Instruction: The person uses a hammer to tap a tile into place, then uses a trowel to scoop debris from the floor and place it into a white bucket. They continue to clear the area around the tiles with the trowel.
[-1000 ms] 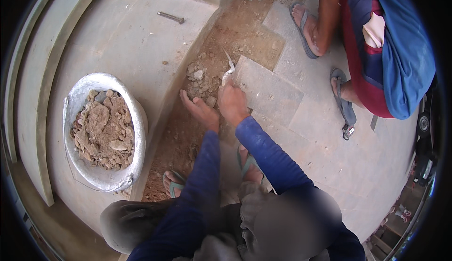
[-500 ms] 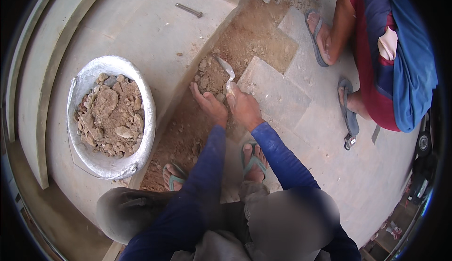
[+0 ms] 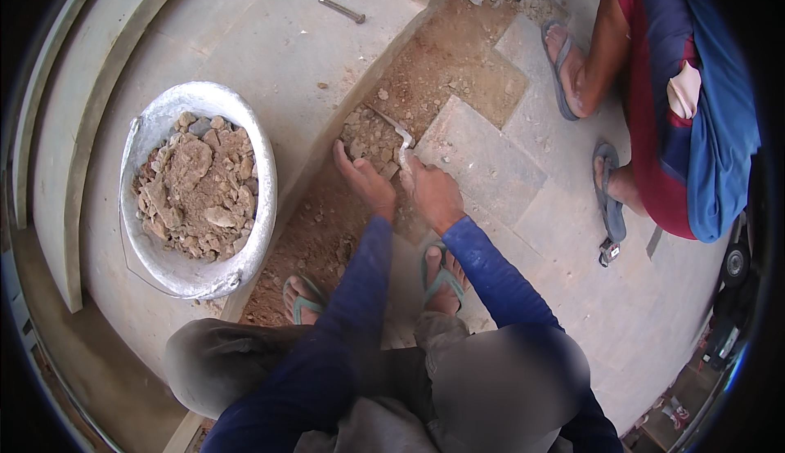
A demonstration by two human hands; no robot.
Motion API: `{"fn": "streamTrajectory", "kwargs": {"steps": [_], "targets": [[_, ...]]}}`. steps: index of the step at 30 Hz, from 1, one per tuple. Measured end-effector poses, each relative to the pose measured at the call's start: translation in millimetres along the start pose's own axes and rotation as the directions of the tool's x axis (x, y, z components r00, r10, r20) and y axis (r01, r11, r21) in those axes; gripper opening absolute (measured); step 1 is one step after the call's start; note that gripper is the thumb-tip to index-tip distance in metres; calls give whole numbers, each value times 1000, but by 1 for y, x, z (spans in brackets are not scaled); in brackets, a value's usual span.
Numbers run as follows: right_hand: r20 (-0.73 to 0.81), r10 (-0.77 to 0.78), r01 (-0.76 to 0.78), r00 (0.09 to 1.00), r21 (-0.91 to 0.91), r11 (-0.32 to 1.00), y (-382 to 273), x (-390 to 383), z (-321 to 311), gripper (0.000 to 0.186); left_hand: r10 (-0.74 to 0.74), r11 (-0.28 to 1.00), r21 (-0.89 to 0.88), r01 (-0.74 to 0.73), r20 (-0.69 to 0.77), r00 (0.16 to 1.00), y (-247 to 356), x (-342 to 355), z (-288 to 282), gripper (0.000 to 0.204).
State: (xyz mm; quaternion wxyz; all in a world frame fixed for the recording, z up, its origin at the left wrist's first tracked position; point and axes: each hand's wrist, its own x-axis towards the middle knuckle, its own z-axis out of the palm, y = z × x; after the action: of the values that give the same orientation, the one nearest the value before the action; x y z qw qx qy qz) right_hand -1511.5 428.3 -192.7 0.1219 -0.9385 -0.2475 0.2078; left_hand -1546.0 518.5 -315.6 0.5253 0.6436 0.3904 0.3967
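In my right hand (image 3: 432,193) is the handle of a small trowel (image 3: 404,135), fingers wrapped round it. The trowel's blade points away to the far left and shows almost edge-on over broken rubble (image 3: 370,136) in a dirt strip. My left hand (image 3: 365,181) is at the near side of that rubble, fingers stretched out and held together, thumb side toward the right hand. It grips nothing that I can see, and whether the fingertips touch the debris is hard to tell.
A whitish bucket (image 3: 266,199) full of rubble stands on the raised ledge at left. A metal rod (image 3: 342,10), perhaps a chisel, lies farther along it. Paving tiles (image 3: 478,159) border the dirt at right. Another person in sandals (image 3: 607,187) is at the far right.
The trowel blade has turned from showing its face to nearly edge-on. My left hand stays beside the rubble. The whole view has shifted slightly.
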Motion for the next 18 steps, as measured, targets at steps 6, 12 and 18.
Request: {"fn": "streamTrajectory", "kwargs": {"steps": [6,12,18], "targets": [[-32,14,-7,999,226,974,-1,-43,4,44,14,1000,-13,-14,-12,1000,5,-4,-8,61],[34,229,-231,973,190,954,8,-64,48,47,79,993,84,-81,34,996,5,-3,-9,57],[25,115,-109,993,564,818,21,-62,61,47,100,993,55,-103,50,994,-3,6,-19,58]]}}
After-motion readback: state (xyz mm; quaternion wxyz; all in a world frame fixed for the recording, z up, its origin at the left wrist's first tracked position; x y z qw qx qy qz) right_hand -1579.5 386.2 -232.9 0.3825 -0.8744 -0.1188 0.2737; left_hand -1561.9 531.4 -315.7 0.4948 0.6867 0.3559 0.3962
